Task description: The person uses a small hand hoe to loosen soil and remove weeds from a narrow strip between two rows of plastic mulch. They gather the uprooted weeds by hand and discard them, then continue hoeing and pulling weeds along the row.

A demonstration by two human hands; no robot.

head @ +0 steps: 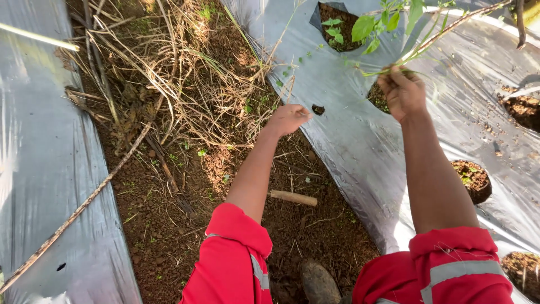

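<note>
Right hand gripping green weed stems; left hand loosely curled, seemingly empty, over silver mulch sheet.

The right hand covers the base of the green plant, hiding where its stem meets the planting hole. The plant's top leaves run past the upper edge. The left hand faces away, its fingertips and anything pinched in them too small to tell. Both red sleeves are cut off at the bottom edge, as is the muddy boot.
</note>
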